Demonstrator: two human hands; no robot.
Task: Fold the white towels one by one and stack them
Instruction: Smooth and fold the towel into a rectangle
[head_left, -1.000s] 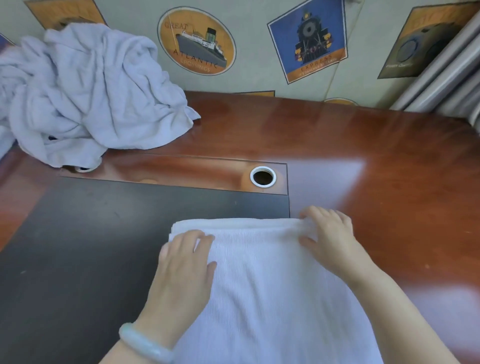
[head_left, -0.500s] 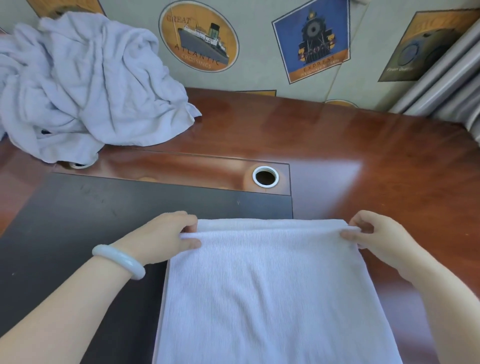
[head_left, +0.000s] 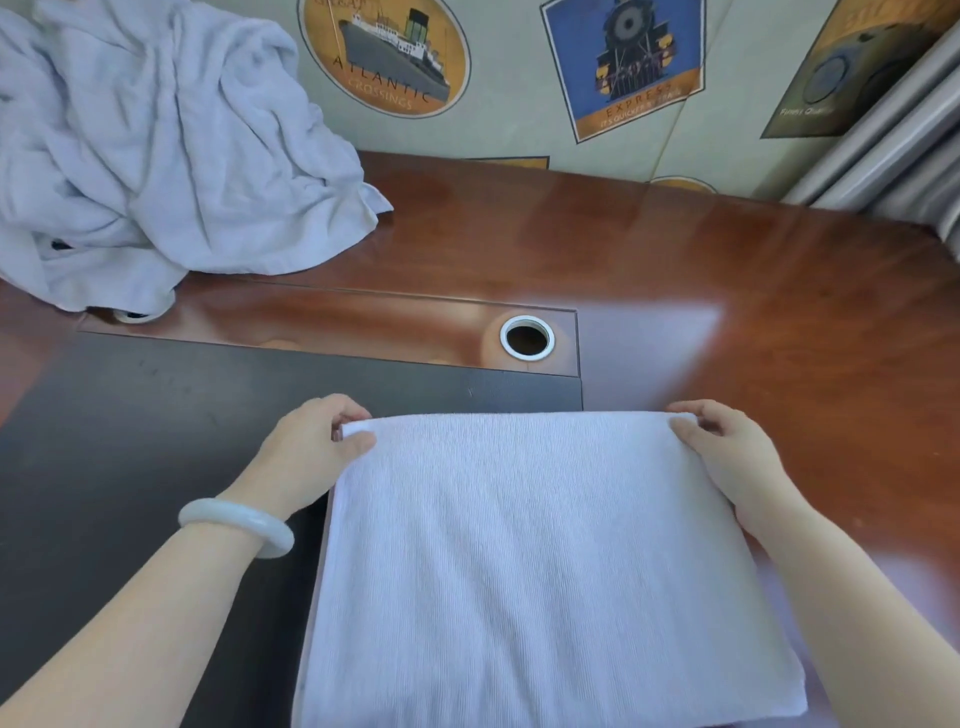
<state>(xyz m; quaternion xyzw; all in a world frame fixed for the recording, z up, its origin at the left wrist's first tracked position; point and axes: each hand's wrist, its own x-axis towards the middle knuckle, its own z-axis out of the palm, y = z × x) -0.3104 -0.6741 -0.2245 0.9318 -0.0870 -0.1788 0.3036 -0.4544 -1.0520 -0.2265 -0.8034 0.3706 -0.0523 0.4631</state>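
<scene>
Left hand (head_left: 306, 457), right hand (head_left: 727, 460), earlier flat on towel (head_left: 530, 571), now pinch its far corners; ship poster (head_left: 384, 52) ATLANTIC CROSSINGS, train poster (head_left: 623, 67) EXPRESS

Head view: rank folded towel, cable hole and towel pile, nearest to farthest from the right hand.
1. Folded towel: right hand pinches its far corner.
2. Cable hole: farther back, to the left.
3. Towel pile: far left, by the wall.
</scene>
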